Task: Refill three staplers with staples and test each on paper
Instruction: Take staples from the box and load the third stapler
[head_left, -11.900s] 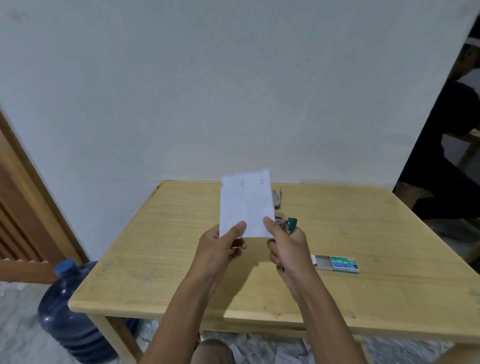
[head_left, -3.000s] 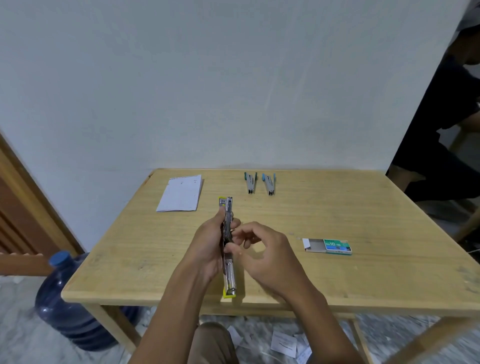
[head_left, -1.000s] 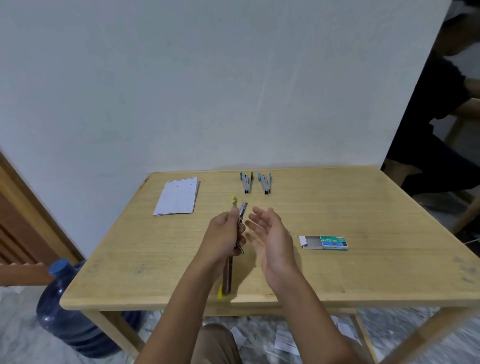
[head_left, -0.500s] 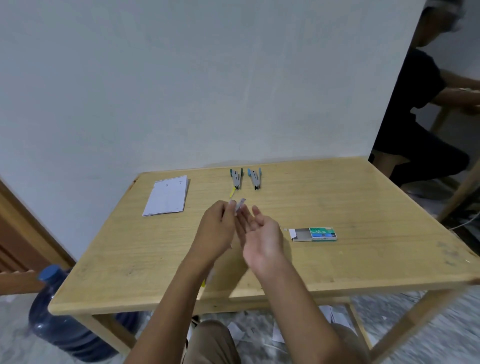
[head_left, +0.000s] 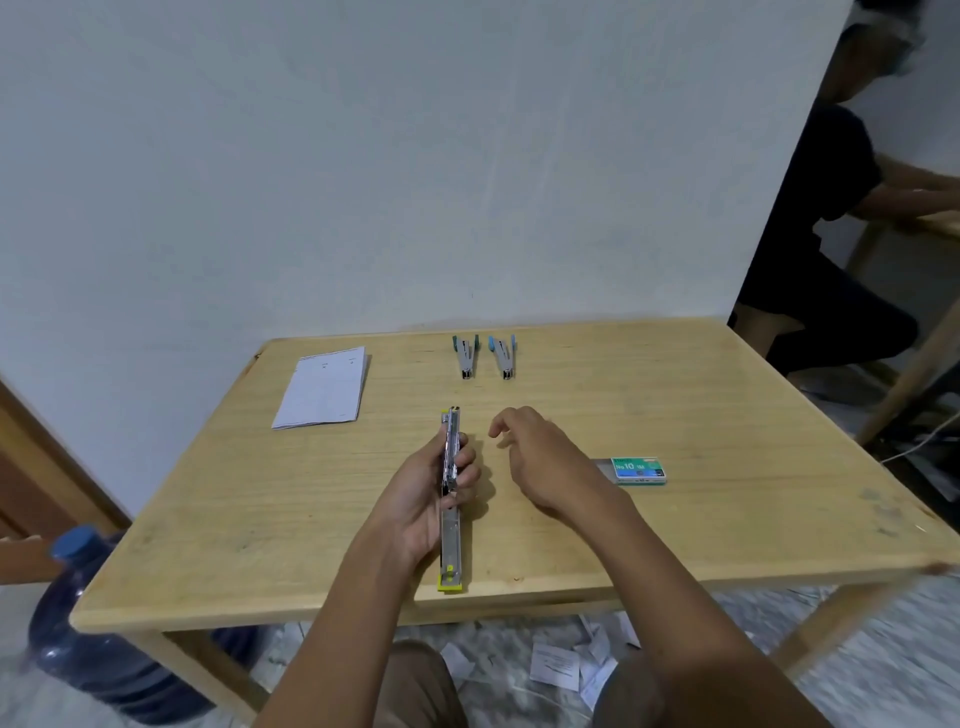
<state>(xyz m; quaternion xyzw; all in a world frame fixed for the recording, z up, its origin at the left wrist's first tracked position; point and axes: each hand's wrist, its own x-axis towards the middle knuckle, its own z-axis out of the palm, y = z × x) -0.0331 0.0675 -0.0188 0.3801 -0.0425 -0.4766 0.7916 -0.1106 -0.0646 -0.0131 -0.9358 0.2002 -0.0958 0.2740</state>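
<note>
Yellow stapler (head_left: 450, 499), swung fully open, lies with its long axis running from the near table (head_left: 727, 519) edge toward the wall — left hand (head_left: 423, 499) fingers curled around its middle. Right hand (head_left: 540, 462), empty and loosely spread, hovers just right of it, the nearer hand to the staple box (head_left: 636, 471) farther right.

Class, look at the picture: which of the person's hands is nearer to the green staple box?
Right. The right hand hovers open just left of the staple box; the left hand is farther left, holding the yellow stapler.
</note>
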